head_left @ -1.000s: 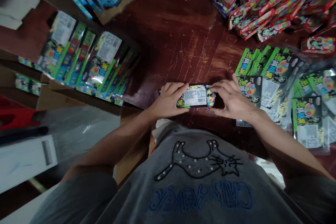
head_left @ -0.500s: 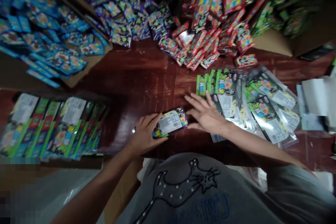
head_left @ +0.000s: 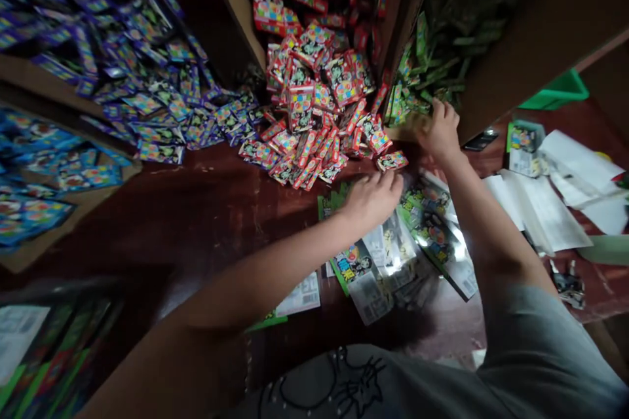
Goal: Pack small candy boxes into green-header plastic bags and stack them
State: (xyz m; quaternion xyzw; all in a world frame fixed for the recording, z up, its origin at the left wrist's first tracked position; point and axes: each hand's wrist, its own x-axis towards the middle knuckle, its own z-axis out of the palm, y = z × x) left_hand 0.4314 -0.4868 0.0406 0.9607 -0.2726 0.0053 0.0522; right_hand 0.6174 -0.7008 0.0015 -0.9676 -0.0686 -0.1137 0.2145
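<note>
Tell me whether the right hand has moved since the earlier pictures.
Yes. Judged against the pile of red packets, the right hand has gone from its near side to its right, close to the green packets.

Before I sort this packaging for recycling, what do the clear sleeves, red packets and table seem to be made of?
Clear sleeves: likely soft plastic, glossy, with bright glare and print showing through. Red packets: printed film or coated card, somewhat shiny; the look leaves it open. Table: perhaps varnished wood, judging by its reddish-brown colour and dull sheen.
</note>
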